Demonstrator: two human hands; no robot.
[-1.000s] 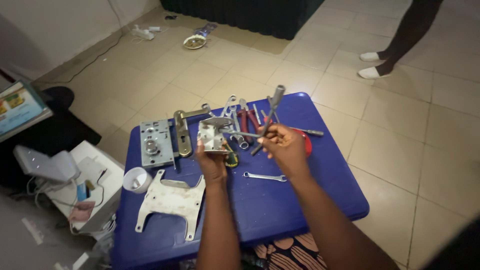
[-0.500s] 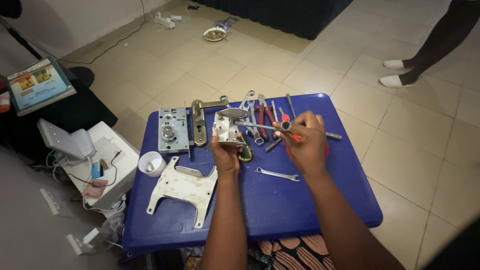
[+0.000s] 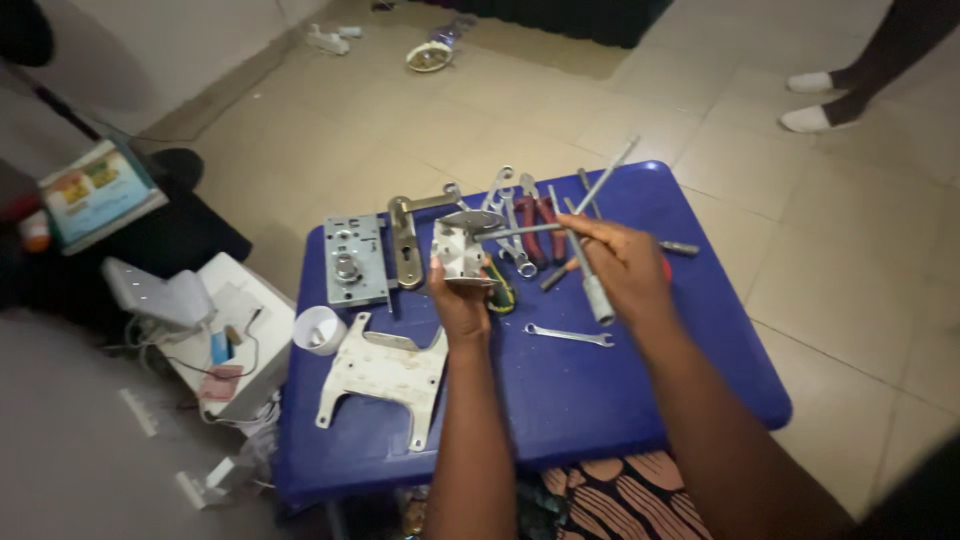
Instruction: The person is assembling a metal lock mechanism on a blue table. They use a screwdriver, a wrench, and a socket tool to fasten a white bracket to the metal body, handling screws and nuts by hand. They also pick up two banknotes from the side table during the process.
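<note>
Since 1 second ago the right hand [image 3: 625,265] has tilted its long metal socket wrench [image 3: 590,240] toward the small silver lock part [image 3: 458,255], gripped by the left hand [image 3: 460,300] above the blue worktop [image 3: 600,390].

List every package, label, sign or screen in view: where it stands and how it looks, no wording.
Printed booklet or box: far left on a dark surface, beside the blue table; flat rectangle, pale cover with green, orange and blue picture patches.
Small blue-and-white item: on the white device left of the table; perhaps a packet, too small to tell.
No screens or signs show.
</note>
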